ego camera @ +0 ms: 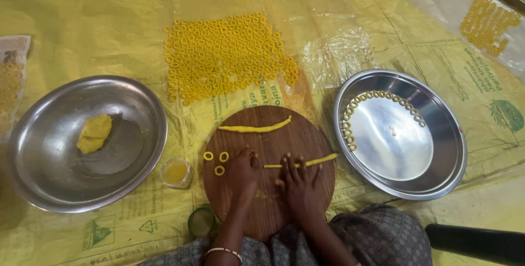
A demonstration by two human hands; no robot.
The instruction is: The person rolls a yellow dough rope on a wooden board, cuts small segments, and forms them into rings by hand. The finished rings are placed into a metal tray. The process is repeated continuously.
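Yellow dough strand point(306, 162) lies under flat, open right hand point(299, 185); left hand point(244, 170) seemingly open alongside.

1 head camera looks steeply down, close above the round board point(273, 135).

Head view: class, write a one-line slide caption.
Both hands, left hand and right hand, roll a thin yellow dough rope on a round wooden board between two steel plates.

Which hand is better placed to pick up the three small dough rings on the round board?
Probably the left hand. It rests on the wooden board right beside the three dough rings, while the right hand lies over the thin dough rope, farther from them.
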